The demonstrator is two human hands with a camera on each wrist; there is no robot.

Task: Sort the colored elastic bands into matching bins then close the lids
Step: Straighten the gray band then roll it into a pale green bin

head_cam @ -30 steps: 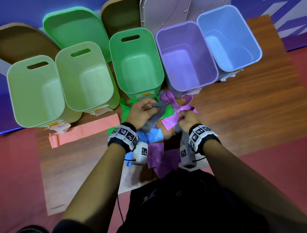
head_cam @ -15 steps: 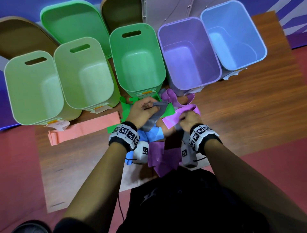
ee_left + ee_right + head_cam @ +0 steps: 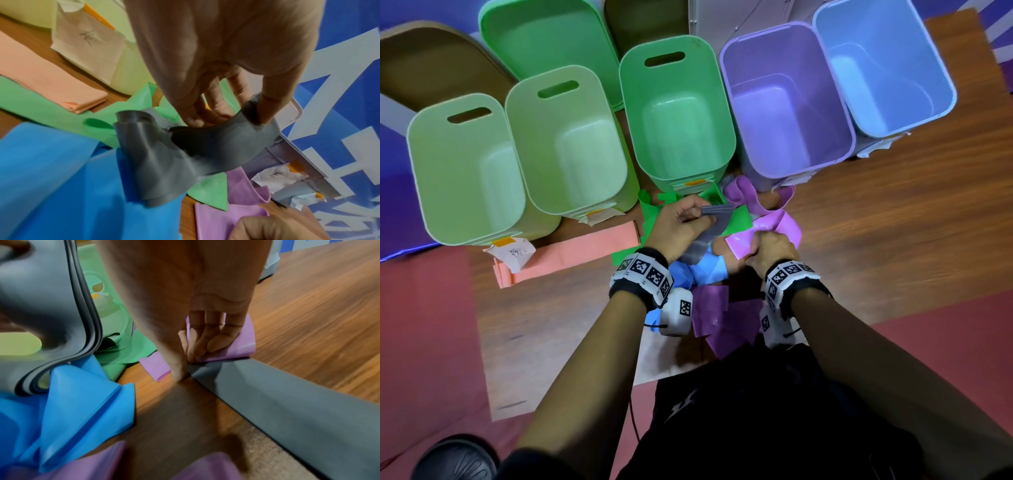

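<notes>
A grey band [image 3: 710,233] is held between both hands in front of the bins. My left hand [image 3: 681,222] pinches its folded part [image 3: 185,154] between thumb and fingers [image 3: 213,104]. My right hand [image 3: 770,248] pinches the grey band's other end [image 3: 287,402], and its curled fingers [image 3: 205,337] lie on a pink-purple band [image 3: 242,340]. Blue [image 3: 705,270], green [image 3: 739,216] and darker purple [image 3: 722,318] bands lie loose on the wooden board under my hands. A salmon band [image 3: 571,253] lies flat to the left.
Open bins stand in a row behind the bands: two pale green [image 3: 448,171] [image 3: 534,137], one green [image 3: 640,120], one purple [image 3: 732,102], one blue [image 3: 835,68]. Brown, green and grey lids lie behind them. Paper labels hang from the bins' fronts.
Both hands stay in place holding the grey band. Only the head view has shifted a little.
</notes>
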